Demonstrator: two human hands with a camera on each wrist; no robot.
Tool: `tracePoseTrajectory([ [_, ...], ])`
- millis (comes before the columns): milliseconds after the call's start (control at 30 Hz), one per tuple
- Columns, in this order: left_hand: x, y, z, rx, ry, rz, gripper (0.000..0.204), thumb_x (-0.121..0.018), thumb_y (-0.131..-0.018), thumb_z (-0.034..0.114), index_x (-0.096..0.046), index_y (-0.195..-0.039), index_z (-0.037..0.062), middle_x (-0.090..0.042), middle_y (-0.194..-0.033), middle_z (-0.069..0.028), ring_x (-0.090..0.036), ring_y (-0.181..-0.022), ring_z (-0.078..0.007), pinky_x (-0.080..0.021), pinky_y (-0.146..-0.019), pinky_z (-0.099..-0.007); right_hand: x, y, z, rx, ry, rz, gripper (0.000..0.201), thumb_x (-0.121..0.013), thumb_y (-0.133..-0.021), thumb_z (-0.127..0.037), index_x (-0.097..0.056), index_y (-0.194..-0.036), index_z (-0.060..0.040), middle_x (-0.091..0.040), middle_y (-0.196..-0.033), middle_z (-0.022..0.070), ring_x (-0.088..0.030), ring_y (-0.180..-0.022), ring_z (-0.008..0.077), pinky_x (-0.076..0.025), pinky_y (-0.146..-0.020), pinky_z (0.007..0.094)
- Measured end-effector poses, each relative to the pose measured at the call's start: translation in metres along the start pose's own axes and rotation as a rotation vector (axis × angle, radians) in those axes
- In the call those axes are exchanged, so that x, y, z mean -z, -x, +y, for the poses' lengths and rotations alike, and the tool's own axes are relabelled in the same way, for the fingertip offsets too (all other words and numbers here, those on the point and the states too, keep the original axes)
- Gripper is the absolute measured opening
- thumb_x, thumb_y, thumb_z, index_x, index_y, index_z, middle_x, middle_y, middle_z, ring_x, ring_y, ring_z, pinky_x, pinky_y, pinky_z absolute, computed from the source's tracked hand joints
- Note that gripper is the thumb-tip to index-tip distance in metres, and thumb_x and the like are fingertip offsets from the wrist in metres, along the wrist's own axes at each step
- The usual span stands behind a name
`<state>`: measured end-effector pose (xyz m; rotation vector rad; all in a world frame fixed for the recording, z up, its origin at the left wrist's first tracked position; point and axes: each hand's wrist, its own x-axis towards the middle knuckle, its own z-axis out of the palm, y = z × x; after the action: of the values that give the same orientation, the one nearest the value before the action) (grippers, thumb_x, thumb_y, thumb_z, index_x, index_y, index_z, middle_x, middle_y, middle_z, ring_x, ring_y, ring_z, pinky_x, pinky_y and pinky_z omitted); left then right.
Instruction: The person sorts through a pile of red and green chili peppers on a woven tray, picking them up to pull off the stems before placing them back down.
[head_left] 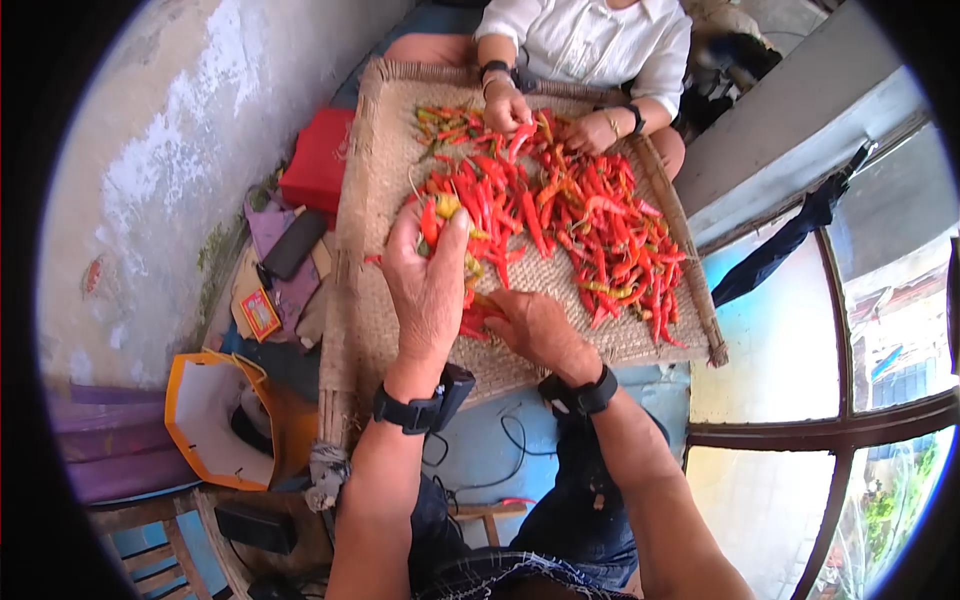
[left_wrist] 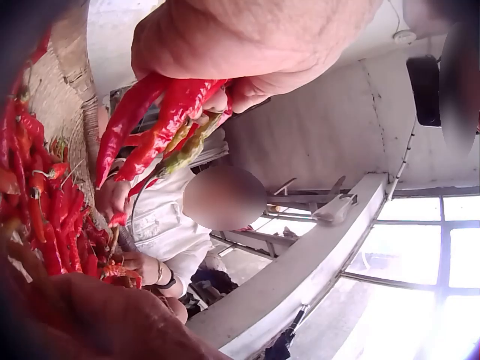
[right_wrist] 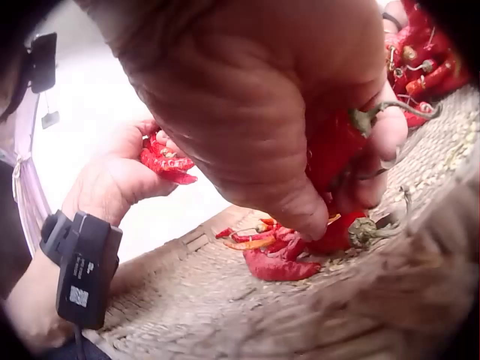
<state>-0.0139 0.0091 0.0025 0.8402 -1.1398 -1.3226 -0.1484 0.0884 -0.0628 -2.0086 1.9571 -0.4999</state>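
Observation:
My left hand holds a small bunch of chili peppers, red with some yellow-green ones, raised above the woven tray. Lower and to its right, my right hand grips a red chili pepper with a curved green stem, close over the near part of the tray. Under its fingertips lie more red chilies. A large heap of chilies covers the tray's middle and right side. Part of the left hand's bunch is hidden behind its thumb and palm.
Across the tray sits another person in a white shirt, both hands in the chilies. A red box and a yellow-edged paper bag stand on the left. A dark umbrella leans at the window on the right.

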Motion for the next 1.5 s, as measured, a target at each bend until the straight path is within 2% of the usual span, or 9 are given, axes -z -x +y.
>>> tracePoseTrajectory([
  [367,0.003,0.001,-0.001,-0.051,-0.005,-0.058,0.017,-0.058,-0.087,0.013,-0.057,-0.095,-0.002,-0.057,-0.082,-0.0035,-0.049,-0.073,-0.0088,-0.044,-0.068,-0.0263,0.023,-0.003,-0.006,-0.074,-0.363,0.222,0.031,-0.057,-0.085,-0.011,-0.052,-0.114,-0.001,-0.062,-0.09,0.0191,-0.063,-0.079,0.0277,-0.048,-0.069,0.0349],
  [533,0.0,0.001,-0.001,-0.059,0.049,-0.072,0.017,-0.058,-0.087,0.014,-0.058,-0.095,-0.0015,-0.058,-0.083,-0.0025,-0.049,-0.072,-0.0073,-0.043,-0.067,-0.0248,0.021,-0.005,0.014,-0.196,-0.673,0.375,0.026,-0.053,-0.087,-0.007,-0.045,-0.112,-0.0007,-0.058,-0.079,0.0064,-0.047,-0.058,0.0078,-0.042,-0.052,0.0232],
  [867,-0.002,0.003,-0.006,-0.003,-0.009,-0.087,0.017,-0.059,-0.087,0.014,-0.058,-0.095,-0.0013,-0.056,-0.079,-0.0006,-0.047,-0.069,-0.0053,-0.042,-0.063,-0.0227,0.06,0.025,0.092,-0.583,-1.64,0.994,0.03,-0.043,-0.094,-0.03,-0.046,-0.115,-0.0101,-0.065,-0.085,0.0133,-0.055,-0.06,0.0124,-0.042,-0.048,0.0247],
  [1067,-0.004,0.0,-0.009,-0.04,-0.014,-0.041,0.017,-0.06,-0.086,0.015,-0.057,-0.091,-0.0016,-0.055,-0.078,-0.0001,-0.046,-0.068,-0.0058,-0.043,-0.061,-0.0242,0.046,0.027,0.035,-0.43,-1.027,0.261,0.032,-0.047,-0.094,-0.03,-0.055,-0.108,-0.0033,-0.055,-0.068,0.0015,-0.049,-0.056,0.0066,-0.038,-0.045,0.0189],
  [1167,-0.002,0.0,-0.004,0.005,-0.025,-0.013,0.018,-0.06,-0.087,0.016,-0.057,-0.089,-0.0015,-0.056,-0.075,0.0002,-0.046,-0.069,-0.0051,-0.043,-0.063,-0.0241,0.053,0.023,0.046,-0.39,-0.823,0.243,0.033,-0.047,-0.094,-0.029,-0.054,-0.113,-0.003,-0.055,-0.068,0.0007,-0.049,-0.056,0.0063,-0.037,-0.045,0.0185],
  [1267,-0.002,-0.002,-0.005,-0.024,-0.038,0.019,0.018,-0.06,-0.087,0.017,-0.056,-0.087,-0.0009,-0.055,-0.073,0.0009,-0.046,-0.068,-0.0042,-0.042,-0.061,-0.0239,0.066,0.021,0.072,-0.431,-0.766,0.591,0.035,-0.053,-0.091,-0.025,-0.053,-0.117,-0.0022,-0.055,-0.069,0.0006,-0.052,-0.06,0.0091,-0.041,-0.049,0.0226],
  [1367,0.001,-0.005,-0.004,-0.105,-0.028,0.042,0.018,-0.06,-0.087,0.017,-0.056,-0.086,-0.0001,-0.054,-0.073,0.0016,-0.045,-0.066,-0.0037,-0.041,-0.057,-0.0228,0.077,0.019,0.085,-0.205,0.543,1.014,0.04,-0.062,-0.083,-0.016,-0.052,-0.119,-0.0025,-0.06,-0.083,0.0104,-0.058,-0.078,0.0255,-0.047,-0.071,0.0369],
  [1433,0.002,-0.003,0.002,-0.075,0.057,0.045,0.017,-0.06,-0.087,0.017,-0.055,-0.085,0.0008,-0.054,-0.073,0.0015,-0.046,-0.065,-0.0033,-0.041,-0.056,-0.0215,0.065,0.018,0.067,-0.343,0.399,0.934,0.04,-0.064,-0.077,-0.011,-0.056,-0.115,-0.0041,-0.058,-0.1,0.0175,-0.053,-0.094,0.0336,-0.042,-0.083,0.0427],
  [1500,0.002,-0.006,0.0,-0.091,0.056,0.056,0.016,-0.059,-0.088,0.017,-0.055,-0.085,0.0015,-0.055,-0.074,0.0013,-0.047,-0.065,-0.003,-0.041,-0.055,-0.0208,0.049,0.012,0.056,-0.045,0.205,0.639,0.036,-0.065,-0.074,-0.009,-0.058,-0.109,-0.0049,-0.055,-0.103,0.017,-0.053,-0.095,0.0321,-0.044,-0.081,0.0413],
])
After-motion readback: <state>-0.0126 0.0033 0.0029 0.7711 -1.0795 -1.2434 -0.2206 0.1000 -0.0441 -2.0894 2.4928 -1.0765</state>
